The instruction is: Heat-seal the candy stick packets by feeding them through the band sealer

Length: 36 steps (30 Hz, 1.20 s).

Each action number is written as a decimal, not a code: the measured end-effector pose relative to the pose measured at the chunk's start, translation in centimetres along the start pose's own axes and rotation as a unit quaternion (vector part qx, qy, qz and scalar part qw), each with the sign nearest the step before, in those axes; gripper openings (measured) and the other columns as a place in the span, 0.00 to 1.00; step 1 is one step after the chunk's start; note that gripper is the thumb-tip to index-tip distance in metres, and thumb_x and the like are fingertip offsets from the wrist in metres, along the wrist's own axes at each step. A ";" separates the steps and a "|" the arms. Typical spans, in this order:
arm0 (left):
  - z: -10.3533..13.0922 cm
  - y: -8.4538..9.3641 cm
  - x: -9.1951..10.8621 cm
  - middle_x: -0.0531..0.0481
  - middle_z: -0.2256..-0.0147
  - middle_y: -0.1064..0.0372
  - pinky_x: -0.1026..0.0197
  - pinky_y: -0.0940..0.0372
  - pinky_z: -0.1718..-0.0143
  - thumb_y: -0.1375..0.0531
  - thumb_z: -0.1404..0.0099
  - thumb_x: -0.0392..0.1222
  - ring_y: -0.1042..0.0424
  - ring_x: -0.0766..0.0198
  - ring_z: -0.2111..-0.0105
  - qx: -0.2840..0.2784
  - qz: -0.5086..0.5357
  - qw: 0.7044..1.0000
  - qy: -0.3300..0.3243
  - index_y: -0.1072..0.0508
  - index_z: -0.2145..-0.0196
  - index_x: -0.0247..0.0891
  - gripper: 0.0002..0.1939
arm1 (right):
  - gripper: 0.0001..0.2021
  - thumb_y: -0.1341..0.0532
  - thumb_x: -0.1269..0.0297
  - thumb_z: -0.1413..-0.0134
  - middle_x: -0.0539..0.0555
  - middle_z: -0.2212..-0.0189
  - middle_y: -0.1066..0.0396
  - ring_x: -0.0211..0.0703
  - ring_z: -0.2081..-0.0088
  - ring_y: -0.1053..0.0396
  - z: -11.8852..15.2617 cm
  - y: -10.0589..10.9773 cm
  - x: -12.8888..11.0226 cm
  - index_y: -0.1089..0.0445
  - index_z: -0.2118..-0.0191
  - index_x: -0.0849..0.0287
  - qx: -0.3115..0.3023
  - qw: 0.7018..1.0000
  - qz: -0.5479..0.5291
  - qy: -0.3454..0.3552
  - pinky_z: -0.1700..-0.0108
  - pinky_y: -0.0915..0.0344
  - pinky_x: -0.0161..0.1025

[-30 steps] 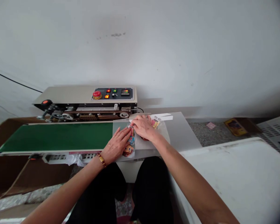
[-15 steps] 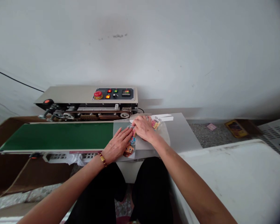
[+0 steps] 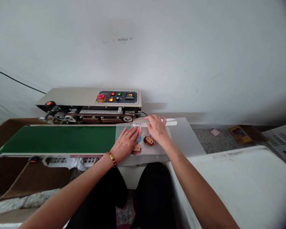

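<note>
My left hand [image 3: 125,143] lies flat, fingers stretched, on a clear plastic packet [image 3: 136,149] with colourful cartoon print. Beside it, a second clear packet [image 3: 149,140] with a cartoon face is partly under my right hand [image 3: 156,128]. The fingers of that hand are bent over the packet's upper edge and seem to pinch it; its fingertips are partly hidden. Both packets rest on a pale sheet [image 3: 184,140] at the right end of the green conveyor belt [image 3: 69,139]. Behind the belt stands a band sealing machine [image 3: 90,100], its lamps and display lit.
A red stop button [image 3: 101,97] sits on the machine's panel. White strips [image 3: 170,122] lie by the packets' top edge. A white surface [image 3: 238,181] is at the right. A cardboard box [image 3: 7,159] stands at the left, and a crate [image 3: 282,140] at far right.
My right hand has moved right, uncovering the cartoon face on the second packet. My left hand has shifted slightly right and remains flat on its packet.
</note>
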<state>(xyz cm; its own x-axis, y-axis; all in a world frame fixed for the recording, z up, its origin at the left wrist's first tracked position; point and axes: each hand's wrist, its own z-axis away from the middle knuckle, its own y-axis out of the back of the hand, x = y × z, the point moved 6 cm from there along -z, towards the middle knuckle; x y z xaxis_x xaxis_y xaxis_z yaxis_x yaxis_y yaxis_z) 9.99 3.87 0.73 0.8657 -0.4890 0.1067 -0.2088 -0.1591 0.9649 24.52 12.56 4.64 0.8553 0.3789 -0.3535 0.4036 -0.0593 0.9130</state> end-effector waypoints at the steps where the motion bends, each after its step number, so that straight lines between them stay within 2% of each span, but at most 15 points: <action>1: -0.3 0.0 -0.1 0.36 0.34 0.38 0.39 0.46 0.30 0.50 0.25 0.39 0.39 0.49 0.33 -0.001 0.002 1.000 0.010 0.38 0.35 0.32 0.23 | 0.20 0.48 0.77 0.39 0.58 0.47 0.27 0.53 0.45 0.33 0.4 0.2 0.6 0.28 0.48 0.53 -0.006 1.000 -0.001 -0.005 0.34 0.55 0.64; 6: -0.6 0.1 -1.6 0.36 0.36 0.36 0.38 0.47 0.30 0.50 0.25 0.39 0.37 0.50 0.35 0.013 0.024 0.999 0.047 0.37 0.36 0.34 0.23 | 0.13 0.47 0.68 0.33 0.59 0.47 0.27 0.56 0.43 0.34 4.1 1.4 2.5 0.25 0.52 0.54 0.009 1.000 0.004 -0.001 0.34 0.57 0.66; 10: 0.2 0.3 -3.9 0.37 0.35 0.36 0.38 0.48 0.30 0.51 0.24 0.42 0.36 0.51 0.35 0.008 0.035 0.999 0.033 0.36 0.37 0.36 0.22 | 0.16 0.46 0.62 0.31 0.62 0.40 0.31 0.61 0.40 0.37 6.6 0.8 2.8 0.29 0.43 0.55 -0.007 0.999 0.041 0.014 0.34 0.60 0.73; 15: 3.6 1.8 -8.8 0.38 0.34 0.38 0.44 0.40 0.32 0.55 0.22 0.48 0.36 0.53 0.35 0.001 0.040 0.999 0.011 0.37 0.37 0.34 0.24 | 0.20 0.46 0.62 0.31 0.61 0.33 0.38 0.61 0.33 0.44 6.0 -0.9 1.2 0.34 0.36 0.54 -0.069 0.996 0.022 0.060 0.32 0.65 0.76; 17: 5.0 2.6 -10.9 0.41 0.35 0.36 0.39 0.39 0.34 0.55 0.22 0.51 0.32 0.52 0.38 0.008 0.012 1.000 0.028 0.37 0.37 0.38 0.24 | 0.22 0.46 0.63 0.31 0.60 0.31 0.40 0.59 0.31 0.48 5.2 -1.7 -0.3 0.36 0.35 0.53 -0.103 0.989 -0.004 0.104 0.31 0.66 0.75; 19: 5.5 3.4 -11.8 0.45 0.38 0.32 0.32 0.41 0.35 0.55 0.22 0.51 0.29 0.51 0.40 0.038 -0.028 0.997 0.064 0.37 0.38 0.45 0.21 | 0.22 0.46 0.64 0.31 0.59 0.30 0.42 0.56 0.29 0.50 4.4 -2.3 -2.0 0.37 0.34 0.53 -0.126 0.982 -0.026 0.137 0.31 0.67 0.75; 21: 4.9 4.0 -10.6 0.46 0.40 0.29 0.31 0.45 0.32 0.55 0.22 0.48 0.28 0.53 0.41 0.081 -0.039 0.993 0.082 0.36 0.39 0.49 0.19 | 0.22 0.46 0.65 0.31 0.58 0.30 0.42 0.55 0.29 0.50 3.9 -2.6 -3.1 0.37 0.34 0.53 -0.135 0.979 -0.041 0.149 0.31 0.69 0.76; 23: 3.1 3.7 -7.2 0.45 0.41 0.29 0.39 0.46 0.30 0.55 0.23 0.44 0.29 0.56 0.40 0.092 -0.007 0.995 0.049 0.36 0.39 0.46 0.19 | 0.22 0.45 0.66 0.31 0.57 0.31 0.41 0.54 0.29 0.50 3.6 -2.7 -3.6 0.37 0.34 0.53 -0.136 0.978 -0.056 0.146 0.32 0.69 0.76; 26: 0.0 1.9 -1.8 0.39 0.36 0.35 0.42 0.46 0.29 0.52 0.25 0.39 0.37 0.54 0.34 0.039 0.037 0.999 0.003 0.39 0.35 0.37 0.23 | 0.21 0.46 0.67 0.31 0.57 0.33 0.37 0.55 0.30 0.47 3.9 -1.9 -2.3 0.34 0.36 0.52 -0.109 0.985 -0.060 0.123 0.31 0.66 0.75; 28: -1.0 0.8 0.1 0.36 0.34 0.39 0.38 0.46 0.30 0.51 0.27 0.38 0.41 0.51 0.32 0.015 0.045 0.999 0.017 0.40 0.34 0.34 0.25 | 0.19 0.46 0.68 0.32 0.58 0.36 0.33 0.55 0.31 0.44 4.8 -0.5 -0.3 0.31 0.39 0.53 -0.071 0.991 -0.046 0.100 0.31 0.64 0.73; 31: -0.8 -0.3 -0.1 0.35 0.33 0.41 0.36 0.46 0.31 0.50 0.27 0.38 0.42 0.48 0.31 0.013 0.044 0.997 0.060 0.38 0.35 0.33 0.25 | 0.18 0.48 0.65 0.31 0.58 0.39 0.29 0.56 0.34 0.39 7.9 2.1 3.1 0.27 0.43 0.52 -0.009 0.997 -0.029 0.070 0.31 0.58 0.69; 36: 1.6 0.1 -4.5 0.35 0.34 0.38 0.35 0.45 0.32 0.51 0.27 0.43 0.39 0.47 0.33 0.018 0.044 0.996 0.077 0.37 0.35 0.37 0.25 | 0.16 0.48 0.57 0.31 0.57 0.43 0.26 0.55 0.36 0.35 17.2 5.5 9.9 0.26 0.46 0.47 0.097 0.995 -0.026 -0.011 0.30 0.54 0.64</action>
<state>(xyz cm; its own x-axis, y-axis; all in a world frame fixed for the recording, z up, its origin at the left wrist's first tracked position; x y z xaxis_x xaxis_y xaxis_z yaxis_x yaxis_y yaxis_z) 5.35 4.71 -0.03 0.9027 -0.3649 0.2281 -0.2999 -0.1533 0.9416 40.84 0.07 2.69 0.8383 0.3650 -0.4051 0.5002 -0.2190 0.8377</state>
